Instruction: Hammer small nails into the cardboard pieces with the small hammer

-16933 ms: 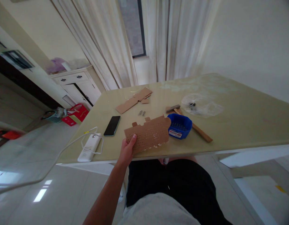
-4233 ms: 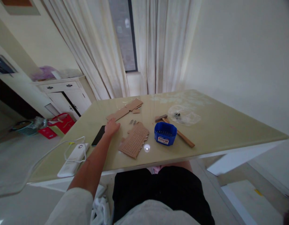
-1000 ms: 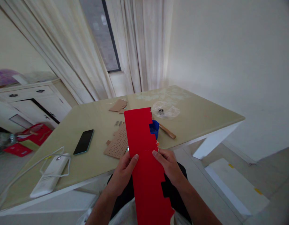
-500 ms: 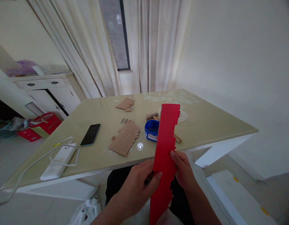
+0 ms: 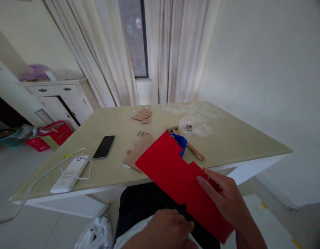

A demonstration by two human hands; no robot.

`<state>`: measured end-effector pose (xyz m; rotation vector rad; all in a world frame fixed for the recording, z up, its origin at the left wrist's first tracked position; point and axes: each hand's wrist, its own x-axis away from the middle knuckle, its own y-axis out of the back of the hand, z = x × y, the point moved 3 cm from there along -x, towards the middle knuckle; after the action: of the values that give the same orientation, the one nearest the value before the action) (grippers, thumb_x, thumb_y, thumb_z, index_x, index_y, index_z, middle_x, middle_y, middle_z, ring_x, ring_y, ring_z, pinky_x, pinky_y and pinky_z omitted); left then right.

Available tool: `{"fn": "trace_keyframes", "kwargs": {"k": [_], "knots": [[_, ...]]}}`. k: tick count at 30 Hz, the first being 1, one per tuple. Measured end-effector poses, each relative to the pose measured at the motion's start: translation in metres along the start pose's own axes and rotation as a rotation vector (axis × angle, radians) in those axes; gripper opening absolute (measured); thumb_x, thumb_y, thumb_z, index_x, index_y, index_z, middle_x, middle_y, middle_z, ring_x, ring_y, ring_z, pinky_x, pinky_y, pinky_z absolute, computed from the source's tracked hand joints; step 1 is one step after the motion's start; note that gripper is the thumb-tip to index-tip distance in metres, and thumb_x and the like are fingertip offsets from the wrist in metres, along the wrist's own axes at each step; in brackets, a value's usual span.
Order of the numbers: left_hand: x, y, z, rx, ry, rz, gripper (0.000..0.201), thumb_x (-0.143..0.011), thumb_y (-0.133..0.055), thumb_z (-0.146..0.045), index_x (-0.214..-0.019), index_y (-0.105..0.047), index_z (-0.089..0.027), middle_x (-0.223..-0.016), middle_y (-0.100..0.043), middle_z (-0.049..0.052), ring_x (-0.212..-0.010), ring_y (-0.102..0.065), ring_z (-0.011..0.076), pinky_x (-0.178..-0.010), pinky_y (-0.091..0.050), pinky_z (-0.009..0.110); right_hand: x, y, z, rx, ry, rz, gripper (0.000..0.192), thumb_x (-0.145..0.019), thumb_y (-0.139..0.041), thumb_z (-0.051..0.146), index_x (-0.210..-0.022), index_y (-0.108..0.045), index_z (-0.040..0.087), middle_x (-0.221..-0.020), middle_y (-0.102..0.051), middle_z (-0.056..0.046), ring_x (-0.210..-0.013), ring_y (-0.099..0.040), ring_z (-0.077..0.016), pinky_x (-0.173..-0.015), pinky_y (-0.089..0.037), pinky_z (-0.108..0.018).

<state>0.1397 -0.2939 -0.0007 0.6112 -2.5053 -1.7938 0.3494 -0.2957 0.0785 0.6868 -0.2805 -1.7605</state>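
Note:
A red sheet (image 5: 175, 173) with notched edges lies tilted over my lap and the table's near edge. My right hand (image 5: 223, 199) pinches its right edge, thumb on top. My left hand (image 5: 165, 228) is curled at its lower edge, close to my body. Behind the sheet on the table lies a brown perforated cardboard piece (image 5: 136, 155), partly covered. A blue box (image 5: 182, 141) shows only a corner past the sheet.
The beige table (image 5: 237, 138) holds a hammer (image 5: 193, 150), a clear plastic bag (image 5: 195, 126), cardboard scraps (image 5: 142, 114), a few nails (image 5: 140, 132), a black phone (image 5: 104, 146) and a white power bank (image 5: 70, 170) with cable. A cabinet (image 5: 61, 97) and red bags (image 5: 54, 133) stand left.
The red sheet swung from nearly upright to flat and slanted. My left hand dropped to its lower edge; my right hand stayed on the right edge.

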Motion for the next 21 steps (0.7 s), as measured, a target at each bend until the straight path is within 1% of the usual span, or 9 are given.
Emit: {"fn": "trace_keyframes", "kwargs": {"k": [2,3,6,8,10,12,14,17,21], "knots": [[0.008,0.017,-0.007,0.000,-0.152,-0.071,0.034,-0.103,-0.074,-0.056,-0.098,-0.075,-0.022,-0.072,-0.077,-0.003,-0.065,-0.075,0.0166,-0.060,-0.052,0.027,-0.001,-0.009,0.002,0.153,0.062,0.027,0.046,-0.109,-0.063,0.052,-0.074,-0.062,0.021,-0.069,-0.066,-0.001,-0.064,-0.059,-0.0176,-0.063,-0.042,-0.029],[0.011,0.031,-0.009,0.020,-0.197,-0.168,0.033,-0.107,-0.069,-0.054,-0.103,-0.075,-0.022,-0.075,-0.078,-0.003,-0.068,-0.075,0.0150,-0.063,-0.053,0.026,-0.001,-0.016,0.003,0.207,0.096,0.058,0.046,-0.110,-0.061,0.050,-0.074,-0.061,0.022,-0.070,-0.066,-0.001,-0.065,-0.059,-0.0179,-0.064,-0.041,-0.030],[0.016,0.075,-0.004,-0.043,-0.084,-0.500,0.030,-0.114,-0.059,-0.041,-0.132,-0.071,-0.020,-0.116,-0.084,0.006,-0.104,-0.078,0.0185,-0.097,-0.057,0.031,0.002,-0.043,0.007,0.262,0.244,0.227,0.042,-0.113,-0.057,0.043,-0.078,-0.064,0.021,-0.078,-0.071,-0.003,-0.072,-0.063,-0.0193,-0.070,-0.040,-0.031],[0.014,0.091,0.007,-0.264,0.038,-0.544,0.035,-0.115,-0.059,-0.035,-0.145,-0.067,-0.021,-0.140,-0.078,0.010,-0.130,-0.071,0.0255,-0.118,-0.047,0.042,0.005,-0.055,0.011,0.220,0.333,0.308,0.038,-0.115,-0.055,0.041,-0.087,-0.068,0.020,-0.088,-0.075,-0.005,-0.079,-0.066,-0.0197,-0.074,-0.042,-0.031],[0.011,0.095,0.021,-0.384,0.099,-0.504,0.038,-0.114,-0.059,-0.042,-0.144,-0.067,-0.019,-0.133,-0.081,0.010,-0.125,-0.074,0.0272,-0.119,-0.046,0.046,0.007,-0.061,0.015,0.212,0.368,0.338,0.037,-0.116,-0.054,0.040,-0.089,-0.068,0.020,-0.090,-0.076,-0.005,-0.080,-0.066,-0.0196,-0.074,-0.041,-0.031],[0.009,0.089,0.034,-0.368,0.152,-0.387,0.037,-0.114,-0.058,-0.044,-0.139,-0.068,-0.019,-0.117,-0.084,0.008,-0.105,-0.078,0.0247,-0.108,-0.052,0.044,0.006,-0.062,0.017,0.236,0.370,0.353,0.040,-0.118,-0.051,0.040,-0.087,-0.067,0.020,-0.086,-0.074,-0.004,-0.078,-0.065,-0.0195,-0.074,-0.040,-0.032],[0.009,0.082,0.042,-0.293,0.209,-0.243,0.032,-0.114,-0.059,-0.040,-0.138,-0.068,-0.020,-0.112,-0.084,0.006,-0.096,-0.079,0.0231,-0.096,-0.055,0.041,0.005,-0.061,0.018,0.241,0.375,0.367,0.043,-0.120,-0.045,0.039,-0.087,-0.066,0.020,-0.084,-0.073,-0.003,-0.078,-0.064,-0.0195,-0.075,-0.040,-0.033],[0.011,0.077,0.046,-0.166,0.278,-0.116,0.029,-0.113,-0.062,-0.032,-0.140,-0.068,-0.022,-0.123,-0.083,0.006,-0.102,-0.079,0.0236,-0.090,-0.055,0.039,0.004,-0.060,0.016,0.218,0.395,0.378,0.049,-0.122,-0.039,0.041,-0.088,-0.067,0.020,-0.084,-0.072,-0.004,-0.080,-0.064,-0.0199,-0.078,-0.042,-0.033],[0.013,0.080,0.047,-0.069,0.361,-0.076,0.027,-0.113,-0.062,-0.029,-0.139,-0.069,-0.024,-0.130,-0.082,0.004,-0.108,-0.079,0.0236,-0.095,-0.054,0.039,0.003,-0.062,0.013,0.190,0.382,0.390,0.050,-0.122,-0.037,0.043,-0.088,-0.066,0.020,-0.083,-0.071,-0.004,-0.079,-0.064,-0.0193,-0.078,-0.044,-0.032]]}}
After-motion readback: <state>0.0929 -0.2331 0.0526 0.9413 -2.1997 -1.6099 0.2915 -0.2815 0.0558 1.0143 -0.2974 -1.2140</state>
